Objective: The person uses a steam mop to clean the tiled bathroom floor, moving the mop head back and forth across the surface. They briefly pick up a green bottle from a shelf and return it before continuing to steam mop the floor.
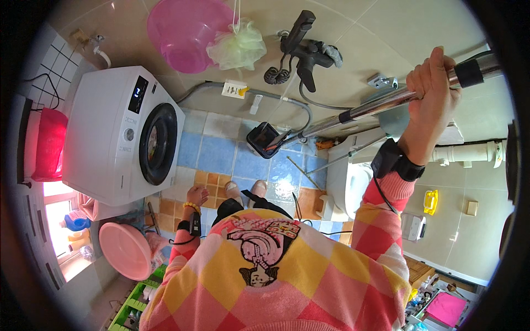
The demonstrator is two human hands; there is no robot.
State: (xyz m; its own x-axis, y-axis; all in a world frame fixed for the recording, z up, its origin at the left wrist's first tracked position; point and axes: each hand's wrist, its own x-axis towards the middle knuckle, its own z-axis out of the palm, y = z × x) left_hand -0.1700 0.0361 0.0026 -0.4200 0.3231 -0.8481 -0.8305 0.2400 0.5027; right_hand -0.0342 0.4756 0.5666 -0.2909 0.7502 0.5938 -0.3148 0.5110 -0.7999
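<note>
Left hand (197, 196), fingers loosely curled around nothing visible, hangs above the tiled floor (215, 154). Further right on that floor is a black bin (257, 148). At its right edge the lower end of a pole (381, 105) shows, contact unclear; it slants up rightward to the right hand (433, 91), wrapped around its upper part.

The pole (381, 105) is silver, black-banded — the sweater (292, 270), pink-and-yellow diamonds.
</note>
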